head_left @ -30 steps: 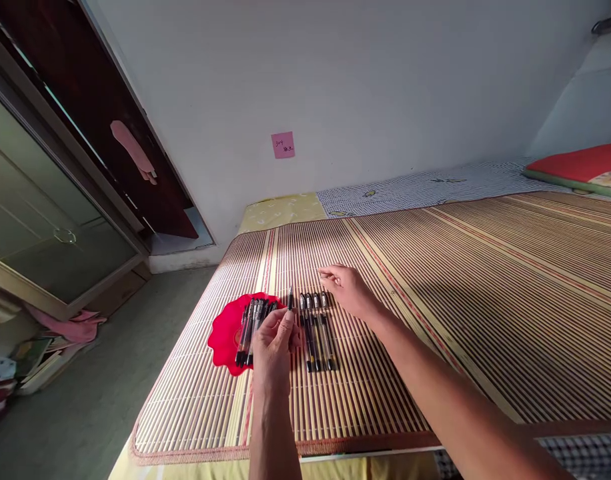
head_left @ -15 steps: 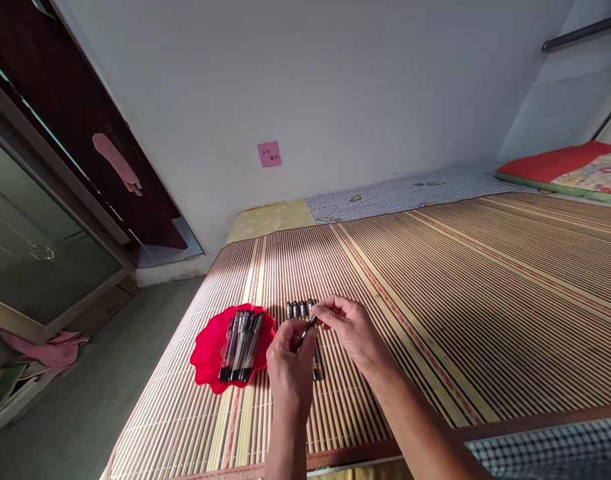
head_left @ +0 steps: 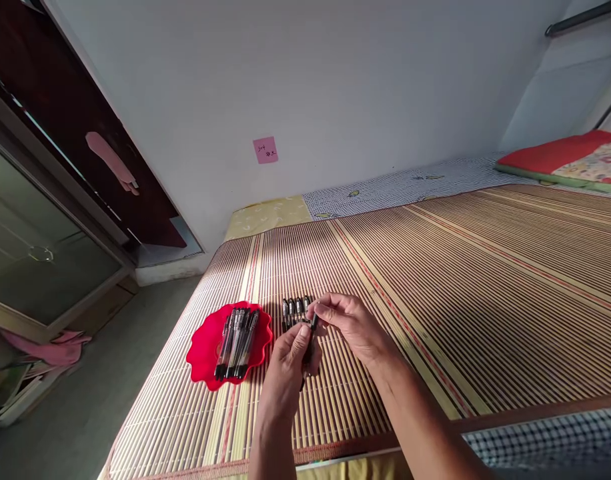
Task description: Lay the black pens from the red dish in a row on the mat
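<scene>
Right hand [head_left: 348, 323] now meeting left hand [head_left: 288, 360] on pen [head_left: 313, 325] — both gripping it, right pinching top, probably cap; pen row [head_left: 293, 308] lying just beyond.

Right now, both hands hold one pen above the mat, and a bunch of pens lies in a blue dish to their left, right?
Not quite: the head view shows a red dish, not a blue one. Otherwise yes: left hand and right hand hold one pen above the mat, a bunch of pens in the dish to their left.
</scene>
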`<action>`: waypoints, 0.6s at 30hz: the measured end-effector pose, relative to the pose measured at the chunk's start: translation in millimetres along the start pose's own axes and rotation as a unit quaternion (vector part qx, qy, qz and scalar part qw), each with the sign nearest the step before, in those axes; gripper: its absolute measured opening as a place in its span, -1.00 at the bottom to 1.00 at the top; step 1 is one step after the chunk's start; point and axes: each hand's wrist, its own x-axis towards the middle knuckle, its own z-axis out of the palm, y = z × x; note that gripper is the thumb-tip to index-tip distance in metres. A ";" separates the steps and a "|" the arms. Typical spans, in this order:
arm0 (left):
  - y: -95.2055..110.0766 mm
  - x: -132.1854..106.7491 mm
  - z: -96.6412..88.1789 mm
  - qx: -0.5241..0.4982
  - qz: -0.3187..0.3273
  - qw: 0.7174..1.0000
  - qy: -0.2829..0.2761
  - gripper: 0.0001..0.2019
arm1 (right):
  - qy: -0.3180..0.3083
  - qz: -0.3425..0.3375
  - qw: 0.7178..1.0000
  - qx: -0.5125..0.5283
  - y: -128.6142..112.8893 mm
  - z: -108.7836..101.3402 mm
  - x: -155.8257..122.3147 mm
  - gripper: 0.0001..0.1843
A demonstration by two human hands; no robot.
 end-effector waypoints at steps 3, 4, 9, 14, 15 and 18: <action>-4.4 2.6 1.2 0.023 0.027 0.996 0.077 -0.57 | 0.031 -0.004 0.999 -0.033 1.8 -0.3 1.0 -0.68; -5.3 2.9 2.1 0.032 0.034 0.994 0.094 -0.55 | 0.037 -0.005 0.999 -0.040 2.4 -0.5 1.3 -0.68; -3.0 -0.6 3.6 -0.006 0.006 1.000 0.015 -0.55 | 0.012 -0.004 1.000 -0.011 4.0 -4.3 1.2 -0.69; -2.8 2.0 3.5 -0.027 -0.023 0.999 0.035 -0.54 | 0.035 0.003 0.999 -0.038 4.8 -9.5 1.8 -0.65; -3.2 2.9 3.7 -0.013 -0.021 0.998 0.055 -0.50 | 0.051 -0.002 0.997 -0.049 5.0 -9.9 2.3 -0.64; -3.0 2.9 3.8 0.007 -0.014 0.998 0.061 -0.51 | 0.070 -0.009 0.996 -0.054 4.8 -10.0 3.1 -0.63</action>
